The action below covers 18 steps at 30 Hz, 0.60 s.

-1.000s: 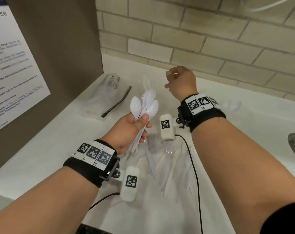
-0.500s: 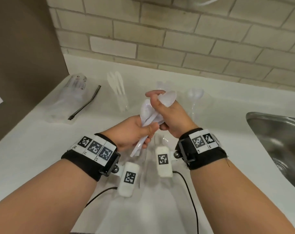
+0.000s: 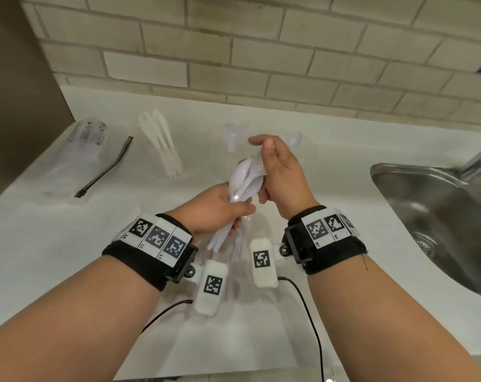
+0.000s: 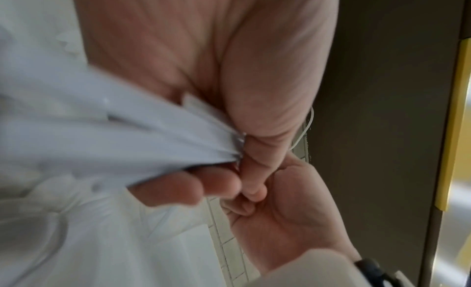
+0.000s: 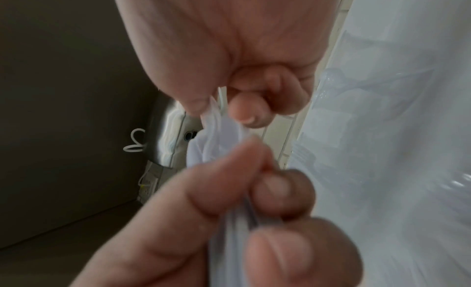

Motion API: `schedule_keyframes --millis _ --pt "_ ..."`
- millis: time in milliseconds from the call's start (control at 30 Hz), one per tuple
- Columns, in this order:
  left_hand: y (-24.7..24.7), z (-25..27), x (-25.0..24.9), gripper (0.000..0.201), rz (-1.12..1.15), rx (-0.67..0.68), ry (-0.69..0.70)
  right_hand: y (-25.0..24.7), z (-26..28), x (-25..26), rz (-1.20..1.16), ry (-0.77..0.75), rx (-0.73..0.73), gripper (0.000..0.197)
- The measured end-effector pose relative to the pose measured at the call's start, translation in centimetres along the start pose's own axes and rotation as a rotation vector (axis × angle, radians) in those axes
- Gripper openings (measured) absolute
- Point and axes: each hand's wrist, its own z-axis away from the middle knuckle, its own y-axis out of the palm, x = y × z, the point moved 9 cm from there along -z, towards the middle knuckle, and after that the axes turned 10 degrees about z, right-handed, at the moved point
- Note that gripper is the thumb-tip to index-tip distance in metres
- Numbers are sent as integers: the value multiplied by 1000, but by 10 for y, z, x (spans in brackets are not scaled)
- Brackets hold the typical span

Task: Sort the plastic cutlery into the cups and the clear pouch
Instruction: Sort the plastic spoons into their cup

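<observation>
Spoons [image 3: 243, 180], a white plastic bunch, sit in the left hand [image 3: 210, 209] above the middle of the worktop [image 3: 54, 244], bowls up and handles fanning out below the fist. Left hand fingers curl round the handles; the left wrist view shows the handles [image 4: 142, 134] squeezed between thumb and fingers. Right hand [image 3: 282, 172] is at the bowl end, thumb and a finger pinching the top spoon, seen close in the right wrist view [image 5: 216, 118]; the other fingers there are loosely bent. Both hands touch the same bunch, held close together. Pouch [image 3: 76, 153], clear with a black zip strip [image 3: 104, 168], lies flat at the far left of the worktop, near the brown panel [image 3: 16, 106]. Two white knives [image 3: 162, 144] stand blade-up right of the pouch, seemingly in a clear cup, its outline too faint to be sure. Another clear cup [image 3: 233, 136] is behind the hands, and one more spoon bowl [image 3: 295, 137] shows just past the right hand; what holds it I cannot tell. More clear cutlery [image 3: 239, 249] lies on the worktop under the wrists, blurred. Steel sink [image 3: 440, 221] at right, brick wall [image 3: 261, 51] behind. Both wrists wear black bands with tag markers and cabled white camera pods.
</observation>
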Motion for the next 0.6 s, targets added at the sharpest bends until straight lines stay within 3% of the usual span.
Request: schedule_keyframes --millis 200,367,500,600 --pt "2 2 7 19 275 67 -64 14 8 -9 -80 55 207 30" --pt "5 7 14 32 428 141 -118 15 11 -5 -11 59 275 28" --pt "12 8 11 37 306 141 -106 21 12 6 71 7 324 33" --pt "15 9 6 20 184 156 -82 20 9 4 96 3 314 23"
